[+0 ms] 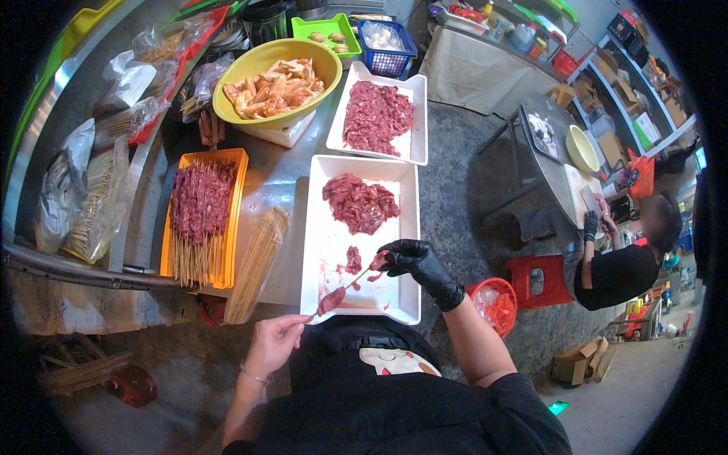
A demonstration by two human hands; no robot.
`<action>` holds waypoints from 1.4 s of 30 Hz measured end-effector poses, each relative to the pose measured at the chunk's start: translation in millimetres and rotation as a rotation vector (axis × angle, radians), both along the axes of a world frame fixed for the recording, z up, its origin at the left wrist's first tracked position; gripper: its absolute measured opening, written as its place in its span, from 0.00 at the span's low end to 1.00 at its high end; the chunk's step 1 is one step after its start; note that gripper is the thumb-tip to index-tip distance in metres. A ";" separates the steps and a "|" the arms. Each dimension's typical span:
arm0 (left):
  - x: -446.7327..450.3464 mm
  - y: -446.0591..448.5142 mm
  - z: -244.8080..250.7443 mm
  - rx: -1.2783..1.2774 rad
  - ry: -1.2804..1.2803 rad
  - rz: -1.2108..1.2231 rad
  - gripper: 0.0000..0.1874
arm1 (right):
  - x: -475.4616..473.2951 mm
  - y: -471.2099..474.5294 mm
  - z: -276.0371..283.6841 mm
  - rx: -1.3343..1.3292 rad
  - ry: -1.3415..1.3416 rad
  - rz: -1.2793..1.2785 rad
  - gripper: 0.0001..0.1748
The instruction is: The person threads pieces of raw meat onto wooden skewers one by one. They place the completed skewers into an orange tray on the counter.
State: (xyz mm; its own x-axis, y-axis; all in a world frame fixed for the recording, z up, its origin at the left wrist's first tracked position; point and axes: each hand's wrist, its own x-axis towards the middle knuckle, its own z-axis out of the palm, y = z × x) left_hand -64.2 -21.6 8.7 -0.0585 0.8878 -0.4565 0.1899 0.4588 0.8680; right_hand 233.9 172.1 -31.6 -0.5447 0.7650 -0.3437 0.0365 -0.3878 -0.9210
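Note:
My bare left hand (280, 340) pinches the lower end of a thin wooden skewer (357, 279), held slanted over the front of a white plastic tray (412, 227). Raw red meat (331, 301) is threaded low on the skewer. At its upper end my right hand (425, 269), in a black glove, grips a small piece of raw meat (379, 260). A pile of sliced raw meat (361, 203) lies at the back of the tray, with a smaller piece (353, 260) nearer me. Left of the tray is a bundle of bare skewers (257, 264) in clear plastic.
Orange trays (239, 210) hold loaded meat skewers. Beyond stand a yellow bowl (335, 68) of chicken wings, a second white tray (421, 114) of sliced meat and a blue basket (392, 60). A red bin (513, 307) is at right; farther right a person (623, 273) cuts meat.

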 end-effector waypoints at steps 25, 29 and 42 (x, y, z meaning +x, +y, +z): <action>25.0 -5.5 -5.5 0.071 -0.072 0.108 0.13 | -24.6 -18.2 -1.9 0.501 -0.224 -0.189 0.12; 36.4 -1.7 -7.4 0.099 -0.003 0.113 0.13 | -23.9 -16.5 -7.5 0.605 -0.295 -0.114 0.11; 48.3 -1.7 -14.1 0.067 0.056 0.127 0.12 | -19.0 -34.5 -24.5 -0.272 0.178 -0.143 0.21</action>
State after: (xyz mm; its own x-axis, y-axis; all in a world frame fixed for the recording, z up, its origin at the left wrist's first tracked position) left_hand -15.9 -23.3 -5.4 -0.1962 0.8999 -0.3896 0.1832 0.4239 0.8870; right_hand 215.0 137.6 -56.1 -0.5082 0.7314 -0.4547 -0.1881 -0.6095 -0.7701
